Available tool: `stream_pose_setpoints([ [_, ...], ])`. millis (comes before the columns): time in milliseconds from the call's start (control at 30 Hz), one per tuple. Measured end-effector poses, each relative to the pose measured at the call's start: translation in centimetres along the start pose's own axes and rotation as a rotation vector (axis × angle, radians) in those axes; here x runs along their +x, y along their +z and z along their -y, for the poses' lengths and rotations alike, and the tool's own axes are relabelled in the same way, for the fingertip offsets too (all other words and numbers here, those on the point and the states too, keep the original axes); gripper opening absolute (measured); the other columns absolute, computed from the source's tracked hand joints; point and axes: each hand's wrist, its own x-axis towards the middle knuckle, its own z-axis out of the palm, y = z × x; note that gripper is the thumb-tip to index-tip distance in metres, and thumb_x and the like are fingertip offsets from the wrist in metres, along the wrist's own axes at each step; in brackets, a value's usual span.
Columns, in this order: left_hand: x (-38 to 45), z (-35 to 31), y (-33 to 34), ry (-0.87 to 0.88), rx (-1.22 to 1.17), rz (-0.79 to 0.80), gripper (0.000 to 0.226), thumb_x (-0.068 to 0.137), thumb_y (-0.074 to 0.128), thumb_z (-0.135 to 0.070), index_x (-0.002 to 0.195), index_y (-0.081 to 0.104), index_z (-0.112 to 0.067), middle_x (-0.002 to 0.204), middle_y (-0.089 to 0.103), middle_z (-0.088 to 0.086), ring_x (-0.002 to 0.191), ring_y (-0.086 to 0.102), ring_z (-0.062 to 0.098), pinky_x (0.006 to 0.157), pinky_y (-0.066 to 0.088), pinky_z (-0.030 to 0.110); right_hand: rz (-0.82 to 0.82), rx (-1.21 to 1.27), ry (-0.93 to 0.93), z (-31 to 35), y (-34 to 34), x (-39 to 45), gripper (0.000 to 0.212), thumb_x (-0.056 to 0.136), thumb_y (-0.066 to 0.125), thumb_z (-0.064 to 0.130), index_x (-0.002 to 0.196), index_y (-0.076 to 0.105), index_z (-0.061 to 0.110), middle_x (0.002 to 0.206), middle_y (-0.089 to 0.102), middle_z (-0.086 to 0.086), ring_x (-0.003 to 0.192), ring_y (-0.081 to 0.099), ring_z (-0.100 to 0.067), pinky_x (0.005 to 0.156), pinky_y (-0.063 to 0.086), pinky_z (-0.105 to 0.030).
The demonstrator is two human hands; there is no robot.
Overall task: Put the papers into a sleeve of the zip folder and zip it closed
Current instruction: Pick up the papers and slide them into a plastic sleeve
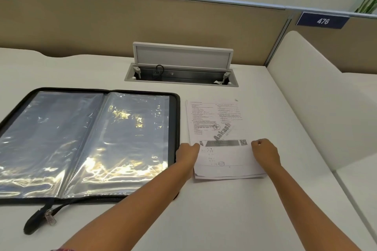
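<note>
Step now: picking up. The papers are not in the folder yet.
Papers: the thin stack of white printed paper sheets (218, 138) lies flat on the plain white table (204, 210), at 3 o'clock from the folder and just beside it.
Folder: the black zip folder with shiny clear plastic sleeves (81, 142) lies wide open and flat. Its zip is undone, and the zip tail with the small clear puller (50, 217) hangs out at 7 o'clock.
Left hand: the left hand (187, 155) sits at the stack's 9 o'clock edge, fingers curled. It seems to pinch that edge, but I cannot tell for sure.
Right hand: the right hand (265, 153) rests on the stack's 3 o'clock side, fingers curled in. If it really grips the sheets, I cannot tell.
Next move: I think both hands must lift the stack together, keep the sheets even, carry it toward 9 o'clock and find a sleeve opening.
Edges: the stack's near corners look a bit uneven. The folder's raised black rim lies in the way.
Room: the table is bare at 6 o'clock. The open grey cable box with its lid up (181, 67) sits at 12 o'clock, well apart.
</note>
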Motion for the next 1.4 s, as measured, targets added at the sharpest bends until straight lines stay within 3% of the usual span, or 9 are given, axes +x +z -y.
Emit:
stream_pose_setpoints([
  [100, 0.8, 0.5, 0.4, 0.004, 0.061, 0.023, 0.034, 0.077, 0.052, -0.03, 0.099, 0.059, -0.005, 0.102, 0.065, 0.01, 0.093, 0.062, 0.029, 0.072, 0.05, 0.03, 0.052, -0.014, 0.045, 0.4, -0.2, -0.1, 0.04, 0.093, 0.034, 0.021, 0.054, 0.034, 0.01, 0.061, 0.042, -0.007, 0.069, 0.045, -0.027, 0.06, 0.032, -0.033],
  [200, 0.8, 0.5, 0.7, 0.009, 0.08, 0.04, 0.02, 0.082, 0.052, -0.023, 0.094, 0.056, -0.008, 0.104, 0.064, 0.011, 0.096, 0.06, 0.029, 0.088, 0.052, 0.041, 0.133, -0.088, 0.056, 0.5, 0.0, 0.1, 0.041, 0.094, 0.031, 0.03, 0.068, 0.048, 0.005, 0.083, 0.056, -0.015, 0.09, 0.054, -0.034, 0.079, 0.04, -0.036],
  [367, 0.4, 0.4, 0.1, 0.185, 0.149, 0.022, 0.032, 0.088, 0.032, 0.004, 0.11, 0.047, -0.014, 0.101, 0.054, 0.0, 0.08, 0.052, 0.013, 0.059, 0.046, 0.024, 0.058, -0.139, -0.005, 0.1, 0.1, -0.5, 0.041, 0.091, 0.044, 0.042, 0.11, 0.054, 0.007, 0.111, 0.058, -0.014, 0.109, 0.049, -0.035, 0.087, 0.042, -0.04],
  [467, 0.2, 0.6, -0.7, 0.314, 0.199, 0.0, 0.04, 0.088, 0.031, 0.005, 0.118, 0.046, -0.016, 0.099, 0.052, -0.003, 0.08, 0.049, 0.009, 0.057, 0.039, 0.019, -0.011, -0.165, -0.066, -0.1, 0.5, -0.7, 0.046, 0.09, 0.049, 0.04, 0.122, 0.052, 0.006, 0.116, 0.058, -0.015, 0.115, 0.047, -0.036, 0.09, 0.041, -0.041],
  [633, -0.3, 0.6, -1.9, 0.469, 0.143, 0.106, 0.035, 0.093, 0.04, -0.002, 0.118, 0.042, -0.026, 0.112, 0.05, -0.007, 0.098, 0.05, 0.01, 0.075, 0.042, 0.022, 0.023, 0.321, -0.109, 1.3, -0.4, -0.9, 0.016, 0.089, 0.041, 0.012, 0.083, 0.052, 0.003, 0.076, 0.054, -0.01, 0.073, 0.048, -0.024, 0.055, 0.033, -0.029],
  [867, -1.3, -0.7, -1.7, 0.686, 0.04, 0.143, 0.034, 0.092, 0.047, -0.007, 0.103, 0.043, -0.04, 0.103, 0.056, -0.016, 0.096, 0.056, 0.003, 0.067, 0.052, 0.013, -0.19, 0.703, -0.219, 4.7, -3.8, -4.0, 0.013, 0.092, 0.038, 0.008, 0.1, 0.046, 0.014, 0.081, 0.053, 0.008, 0.072, 0.052, -0.009, 0.058, 0.045, -0.022],
  [1033, -2.4, -1.6, -1.2, 0.796, -0.022, 0.126, 0.047, 0.082, 0.066, -0.015, 0.111, 0.036, -0.035, 0.105, 0.053, -0.019, 0.1, 0.053, -0.002, 0.072, 0.049, 0.009, -0.199, 0.713, -0.322, 4.7, -3.9, -5.8, 0.024, 0.09, 0.04, 0.0, 0.111, 0.041, 0.011, 0.084, 0.048, 0.012, 0.074, 0.049, -0.003, 0.055, 0.042, -0.003],
  [1167, -3.0, -2.1, -1.0, 0.837, 0.012, 0.157, 0.039, 0.089, 0.056, -0.015, 0.109, 0.036, -0.042, 0.104, 0.052, -0.022, 0.096, 0.053, -0.003, 0.07, 0.051, 0.01, -0.202, 0.715, -0.368, 4.1, -3.3, -6.7, 0.031, 0.081, 0.038, 0.018, 0.111, 0.036, 0.017, 0.091, 0.049, 0.015, 0.081, 0.051, 0.0, 0.06, 0.046, -0.005],
  [1400, -3.5, -1.9, -0.7, 0.905, 0.07, 0.166, 0.028, 0.096, 0.041, -0.018, 0.099, 0.041, -0.046, 0.1, 0.054, -0.022, 0.096, 0.056, 0.001, 0.069, 0.051, 0.011, -0.229, 0.694, -0.352, 3.0, -2.7, -7.1, 0.012, 0.097, 0.038, 0.004, 0.104, 0.037, 0.014, 0.093, 0.051, 0.009, 0.086, 0.054, -0.006, 0.06, 0.047, -0.004],
])
